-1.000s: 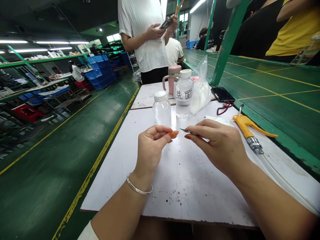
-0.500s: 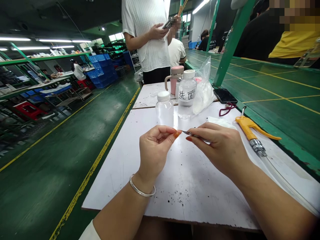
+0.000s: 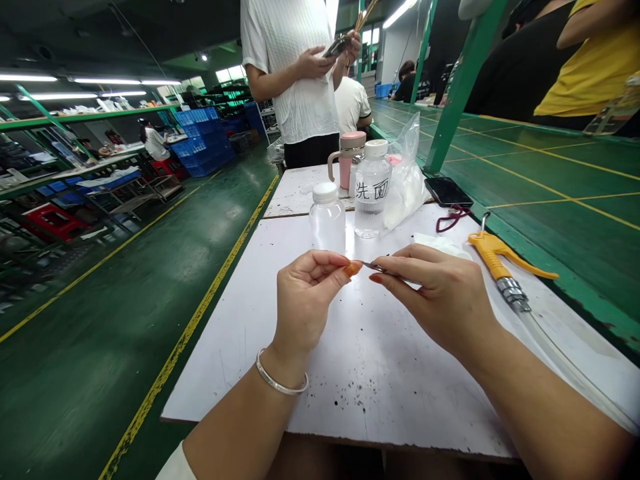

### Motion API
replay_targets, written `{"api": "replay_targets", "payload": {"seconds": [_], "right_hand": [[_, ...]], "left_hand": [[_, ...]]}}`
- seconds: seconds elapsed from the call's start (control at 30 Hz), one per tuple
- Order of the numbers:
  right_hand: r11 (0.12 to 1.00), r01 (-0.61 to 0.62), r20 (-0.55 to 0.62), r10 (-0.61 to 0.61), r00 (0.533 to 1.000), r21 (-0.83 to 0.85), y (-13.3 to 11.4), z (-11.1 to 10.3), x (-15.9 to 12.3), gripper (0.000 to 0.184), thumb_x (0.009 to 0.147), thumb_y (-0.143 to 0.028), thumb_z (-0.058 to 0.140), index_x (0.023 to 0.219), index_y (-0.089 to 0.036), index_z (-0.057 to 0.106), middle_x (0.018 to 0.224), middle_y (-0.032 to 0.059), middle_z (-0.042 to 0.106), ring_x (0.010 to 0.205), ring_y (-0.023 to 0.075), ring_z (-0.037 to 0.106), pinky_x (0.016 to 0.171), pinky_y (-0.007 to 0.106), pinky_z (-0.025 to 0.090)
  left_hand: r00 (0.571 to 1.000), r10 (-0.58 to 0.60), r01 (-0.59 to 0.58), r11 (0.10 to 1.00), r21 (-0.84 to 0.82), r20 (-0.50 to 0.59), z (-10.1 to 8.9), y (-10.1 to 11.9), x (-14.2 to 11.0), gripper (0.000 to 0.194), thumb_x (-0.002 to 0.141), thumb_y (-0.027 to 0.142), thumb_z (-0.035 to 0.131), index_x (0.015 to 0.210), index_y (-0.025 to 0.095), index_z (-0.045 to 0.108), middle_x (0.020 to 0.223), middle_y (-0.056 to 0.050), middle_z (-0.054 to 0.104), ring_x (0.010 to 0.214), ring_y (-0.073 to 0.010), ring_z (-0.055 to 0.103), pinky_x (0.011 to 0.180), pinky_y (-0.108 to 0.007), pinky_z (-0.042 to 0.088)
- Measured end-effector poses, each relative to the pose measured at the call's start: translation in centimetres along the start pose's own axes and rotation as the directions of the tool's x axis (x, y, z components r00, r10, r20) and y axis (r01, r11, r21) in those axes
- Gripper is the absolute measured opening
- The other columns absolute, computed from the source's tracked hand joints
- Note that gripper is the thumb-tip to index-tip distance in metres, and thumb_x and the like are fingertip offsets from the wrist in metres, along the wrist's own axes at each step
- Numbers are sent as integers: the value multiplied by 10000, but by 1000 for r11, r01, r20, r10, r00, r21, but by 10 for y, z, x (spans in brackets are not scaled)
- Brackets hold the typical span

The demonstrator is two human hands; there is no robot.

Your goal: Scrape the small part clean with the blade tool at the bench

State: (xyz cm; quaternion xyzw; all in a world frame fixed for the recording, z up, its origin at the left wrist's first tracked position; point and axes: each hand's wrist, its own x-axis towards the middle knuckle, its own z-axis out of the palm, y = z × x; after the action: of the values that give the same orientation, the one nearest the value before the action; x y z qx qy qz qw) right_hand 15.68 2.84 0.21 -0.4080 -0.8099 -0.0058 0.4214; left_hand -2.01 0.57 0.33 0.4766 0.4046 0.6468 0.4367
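My left hand (image 3: 306,293) is closed in a pinch, thumb against forefinger, above the white tabletop (image 3: 240,320). Whatever lies between those fingertips is too small to make out. In my right hand (image 3: 440,287) is a slim metal tool with a pointed, blade-like tip (image 3: 371,266), held between thumb and fingers. Its tip points left and comes up to the left fingertips; whether it touches them I cannot tell. Most of the tool is hidden by the right hand. Small dark specks (image 3: 350,393) lie scattered on the tabletop below.
Behind my hands stand a clear bottle with white cap (image 3: 327,220), a marked water bottle (image 3: 369,213), a pink mug (image 3: 345,167) and a plastic bag (image 3: 405,193). To the right lie a yellow air gun (image 3: 493,257) with hose and a phone (image 3: 448,192). A person (image 3: 300,87) stands beyond.
The pointed tool has moved left, from a small gap to right up against the left fingertips. Over the last half second both hands stay nearly still; the view shifts slightly.
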Motion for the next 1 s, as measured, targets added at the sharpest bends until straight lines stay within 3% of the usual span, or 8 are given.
{"api": "replay_targets", "payload": {"seconds": [0.2,0.8,1.0], "right_hand": [[1000,20,-34,-19,999,20,0,1,0,76,866,-234,727,896,-197,786,790,15,706,609,126,596,542,256,419],[997,48,-51,-45,998,55,-2,1,1,75,863,-208,731,907,-180,786,794,18,707,616,118,602,546,254,428],[996,43,-41,-40,998,80,-3,0,0,75,861,-203,733,914,-187,784,799,16,704,629,118,609,554,249,432]], "left_hand": [[995,-86,90,991,-98,46,-3,0,3,137,751,223,821,813,186,705,815,-15,769,826,-144,731,728,-223,567],[977,-175,202,945,-259,121,-6,-3,5,106,774,180,800,819,194,705,809,7,782,777,-108,738,711,-177,565],[986,-138,156,961,-227,94,-4,-5,4,94,788,183,788,828,196,705,844,1,783,824,-111,734,724,-182,577]]}}
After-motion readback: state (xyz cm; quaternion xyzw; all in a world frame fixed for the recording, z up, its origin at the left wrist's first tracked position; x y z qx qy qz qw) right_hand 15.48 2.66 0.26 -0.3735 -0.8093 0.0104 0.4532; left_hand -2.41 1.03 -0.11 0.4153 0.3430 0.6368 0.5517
